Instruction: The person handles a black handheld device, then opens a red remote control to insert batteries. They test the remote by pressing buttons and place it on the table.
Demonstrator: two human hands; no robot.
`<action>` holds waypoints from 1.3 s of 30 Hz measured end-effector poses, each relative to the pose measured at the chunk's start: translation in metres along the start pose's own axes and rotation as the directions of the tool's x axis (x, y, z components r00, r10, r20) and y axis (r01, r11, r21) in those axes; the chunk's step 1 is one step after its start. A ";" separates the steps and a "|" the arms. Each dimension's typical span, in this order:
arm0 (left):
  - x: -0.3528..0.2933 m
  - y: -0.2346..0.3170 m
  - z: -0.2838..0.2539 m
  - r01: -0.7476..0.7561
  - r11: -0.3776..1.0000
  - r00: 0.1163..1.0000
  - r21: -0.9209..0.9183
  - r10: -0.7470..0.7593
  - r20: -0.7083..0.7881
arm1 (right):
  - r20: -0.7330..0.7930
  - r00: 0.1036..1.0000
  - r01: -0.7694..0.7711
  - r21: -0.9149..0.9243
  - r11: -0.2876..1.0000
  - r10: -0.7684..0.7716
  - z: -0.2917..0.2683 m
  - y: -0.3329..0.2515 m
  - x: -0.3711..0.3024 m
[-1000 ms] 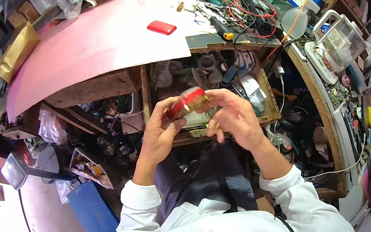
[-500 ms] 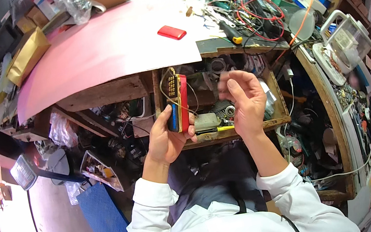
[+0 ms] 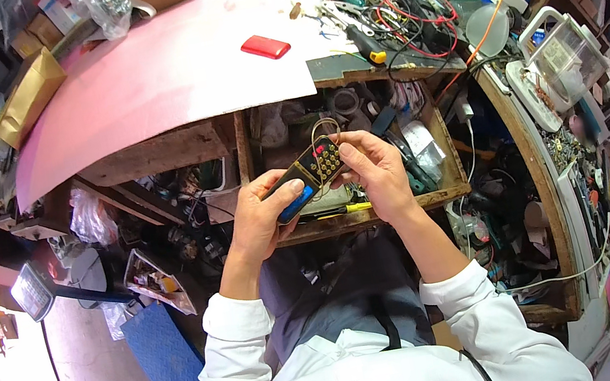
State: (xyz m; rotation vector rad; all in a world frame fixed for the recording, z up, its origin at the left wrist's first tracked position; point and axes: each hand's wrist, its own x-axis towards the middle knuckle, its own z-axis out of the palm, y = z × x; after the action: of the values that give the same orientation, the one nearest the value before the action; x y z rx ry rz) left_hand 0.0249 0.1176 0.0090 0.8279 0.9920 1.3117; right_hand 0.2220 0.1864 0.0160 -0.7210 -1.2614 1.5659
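Observation:
Above an open wooden drawer (image 3: pixel 398 211) I hold a small keypad phone (image 3: pixel 308 177), tilted, with gold-coloured keys and a lit blue screen. My left hand (image 3: pixel 254 217) is closed round its screen end, thumb beside the screen. At the keypad end my right hand (image 3: pixel 378 177) pinches the phone's edge, thumb on top near the keys. A thin pale cord (image 3: pixel 326 123) loops up from that end. Fingers under the phone are partly hidden. On the pink board (image 3: pixel 170 71) lies a flat red cover-like piece (image 3: pixel 266 47).
Inside the drawer are a yellow-and-black tool (image 3: pixel 357 206), a dark green tool (image 3: pixel 417 171) and other parts. A yellow-and-black-handled screwdriver (image 3: pixel 365 47) lies by tangled wires (image 3: pixel 416 12). A clear plastic container (image 3: pixel 564 63) stands at right; a blue sheet (image 3: pixel 160 351) lies lower left.
My right hand has come in from the right and taken hold of the keypad end. The phone has turned from nearly upright to slanting, its keys now toward the right.

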 end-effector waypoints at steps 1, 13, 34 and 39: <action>0.000 -0.001 0.001 0.014 1.000 1.000 0.006 -0.014 -0.012 | -0.002 1.000 0.001 0.001 1.000 -0.001 -0.002 0.002 -0.001; 0.006 -0.013 0.006 -0.133 0.990 0.969 0.050 0.140 -0.202 | -0.050 0.997 -0.060 0.011 0.998 0.061 -0.010 0.014 -0.006; 0.004 -0.018 0.017 -0.240 0.879 0.893 0.411 0.366 -0.261 | -0.043 0.993 -0.110 -0.042 0.993 0.108 -0.007 0.013 -0.004; 0.007 -0.027 0.011 -0.281 0.825 0.869 0.491 0.435 -0.234 | -0.055 0.989 -0.141 -0.033 0.989 0.139 -0.007 0.012 -0.002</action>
State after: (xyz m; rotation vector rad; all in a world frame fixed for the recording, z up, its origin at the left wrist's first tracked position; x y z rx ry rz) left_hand 0.0452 0.1220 -0.0125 1.2137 1.4985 1.6192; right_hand 0.2253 0.1873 0.0020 -0.8854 -1.2261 1.6289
